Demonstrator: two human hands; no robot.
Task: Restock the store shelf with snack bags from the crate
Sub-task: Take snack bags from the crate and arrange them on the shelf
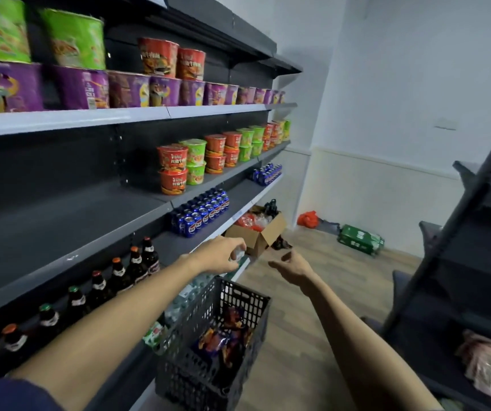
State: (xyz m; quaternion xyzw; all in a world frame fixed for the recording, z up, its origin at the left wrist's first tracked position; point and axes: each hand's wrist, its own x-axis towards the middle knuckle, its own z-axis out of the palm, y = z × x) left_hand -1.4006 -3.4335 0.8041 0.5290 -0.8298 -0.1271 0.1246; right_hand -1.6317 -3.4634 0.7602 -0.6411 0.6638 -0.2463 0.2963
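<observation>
Snack bags [226, 339]: lower centre of the frame, lying in the dark crate [208, 295]; probably light, soft, crinkly, with contents easy to crush.
Where to hold: probably the top seam or a corner.
Left hand [220, 256]: fingers loosely curled, holding nothing clear.
Right hand [293, 266]: fingers relaxed, empty.
Shelf [60, 215]: bare at centre left.

Two bare arms reach forward along a dark store shelf [69, 229]. The left hand [220, 255] hovers near the shelf edge, fingers loosely curled; whether it holds anything is unclear. The right hand [293, 266] hangs open in the air. Below them, a black plastic crate [247, 304] holds colourful snack bags [223, 339]. Brown bottles [113, 280], blue cans [199, 215] and noodle cups [176, 167] line the shelves.
</observation>
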